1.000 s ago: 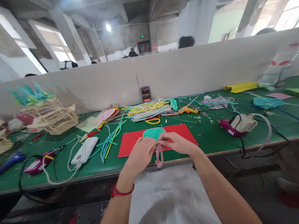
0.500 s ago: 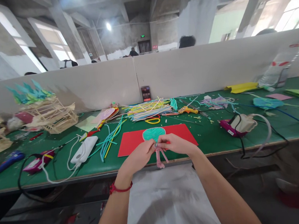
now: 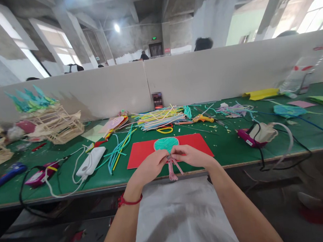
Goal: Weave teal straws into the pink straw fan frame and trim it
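Both hands meet at the front middle of the table. My left hand point(image 3: 155, 164) is closed in a pinch at the lower tip of a round, fan-shaped teal craft piece point(image 3: 165, 144) with a pale pink rim. From the other side my right hand point(image 3: 190, 156) pinches the same spot. A pink strip point(image 3: 172, 172) hangs down from between the fingertips, with a thinner pink end slanting to its right. The fingers cover the join between teal and pink. Beneath the piece lies a red sheet point(image 3: 141, 153).
Behind the sheet lie a heap of coloured pipe cleaners point(image 3: 161, 119), yellow-handled scissors point(image 3: 165, 129) and a yellow glue gun point(image 3: 202, 118). A white power strip point(image 3: 91, 161) with cables is at left. A wooden stick model point(image 3: 59, 124) stands farther left. A white partition point(image 3: 106, 91) bounds the back.
My hands stay pinched at the same place, with only a very slight shift of the fingers. The pink thin end swings a little to the right.
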Motion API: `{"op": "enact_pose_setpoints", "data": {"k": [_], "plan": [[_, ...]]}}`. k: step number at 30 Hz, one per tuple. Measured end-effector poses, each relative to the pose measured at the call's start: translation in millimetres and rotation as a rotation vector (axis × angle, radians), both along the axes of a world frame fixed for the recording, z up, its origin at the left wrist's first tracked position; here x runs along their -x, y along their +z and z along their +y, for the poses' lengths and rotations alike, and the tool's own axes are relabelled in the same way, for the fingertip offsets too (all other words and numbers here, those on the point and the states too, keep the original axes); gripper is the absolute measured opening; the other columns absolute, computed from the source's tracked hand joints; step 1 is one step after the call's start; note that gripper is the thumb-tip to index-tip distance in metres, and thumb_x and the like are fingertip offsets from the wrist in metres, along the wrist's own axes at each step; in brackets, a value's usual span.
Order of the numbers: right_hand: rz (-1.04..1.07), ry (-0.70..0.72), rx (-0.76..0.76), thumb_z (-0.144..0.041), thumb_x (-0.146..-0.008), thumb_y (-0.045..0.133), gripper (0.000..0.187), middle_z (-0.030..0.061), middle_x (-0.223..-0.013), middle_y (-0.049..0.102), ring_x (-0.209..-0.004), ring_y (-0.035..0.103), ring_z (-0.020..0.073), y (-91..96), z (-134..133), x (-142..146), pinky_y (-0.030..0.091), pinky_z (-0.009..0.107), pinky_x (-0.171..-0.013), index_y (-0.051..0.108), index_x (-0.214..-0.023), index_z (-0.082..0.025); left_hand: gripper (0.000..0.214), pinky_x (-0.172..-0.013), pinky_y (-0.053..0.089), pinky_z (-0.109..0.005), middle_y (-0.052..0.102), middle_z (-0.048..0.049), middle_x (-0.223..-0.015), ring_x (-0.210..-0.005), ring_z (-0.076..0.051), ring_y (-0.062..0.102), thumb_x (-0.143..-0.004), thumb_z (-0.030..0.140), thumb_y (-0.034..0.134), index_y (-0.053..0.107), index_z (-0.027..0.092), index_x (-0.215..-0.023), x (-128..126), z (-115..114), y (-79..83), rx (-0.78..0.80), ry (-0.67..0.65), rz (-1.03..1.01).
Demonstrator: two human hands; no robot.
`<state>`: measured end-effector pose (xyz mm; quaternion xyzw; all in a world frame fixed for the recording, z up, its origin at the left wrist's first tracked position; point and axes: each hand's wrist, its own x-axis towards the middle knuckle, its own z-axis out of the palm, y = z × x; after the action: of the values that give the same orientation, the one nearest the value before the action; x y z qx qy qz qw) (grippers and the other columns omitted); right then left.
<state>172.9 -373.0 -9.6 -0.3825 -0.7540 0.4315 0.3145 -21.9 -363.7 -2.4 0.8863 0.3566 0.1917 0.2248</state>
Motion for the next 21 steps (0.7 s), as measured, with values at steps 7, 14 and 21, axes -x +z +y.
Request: {"op": "enact_pose_setpoints", "data": {"k": [7,14,21], "plan": [[0.112,-0.08,-0.035,-0.035,-0.085,0.048,0.02,-0.0007,-0.074,0.055,-0.074,0.053,0.014,-2.5,-1,5,0.043,0.029,-0.072,0.052,-0.075,-0.02,0.019,-0.067,0.04,-0.027,0.056,-0.0021,-0.078,-0.073,-0.015,0.05,-0.089,0.018,0.035,0.052,0.019,-0.081,-6,0,-3.2,-0.212,0.087,0.033],[0.276,-0.16,0.001,-0.042,-0.083,0.052,0.025,-0.0008,-0.072,0.056,-0.071,0.055,0.0135,-14.7,-4,12,0.044,0.029,-0.07,0.05,-0.073,-0.019,0.02,-0.068,0.039,-0.03,0.058,-0.0039,-0.078,-0.075,-0.018,0.05,-0.089,0.016,0.036,0.055,0.019,-0.086,-10,-2,-5.0,-0.346,0.142,0.116],[0.316,-0.108,0.052,-0.044,-0.082,0.054,0.027,-0.0004,-0.074,0.059,-0.074,0.057,0.0142,-16.2,-3,10,0.046,0.03,-0.072,0.052,-0.074,-0.019,0.021,-0.069,0.039,-0.03,0.059,-0.0044,-0.08,-0.075,-0.018,0.05,-0.088,0.014,0.035,0.055,0.019,-0.084,-10,-2,-3.3,-0.317,0.115,0.112]]}}
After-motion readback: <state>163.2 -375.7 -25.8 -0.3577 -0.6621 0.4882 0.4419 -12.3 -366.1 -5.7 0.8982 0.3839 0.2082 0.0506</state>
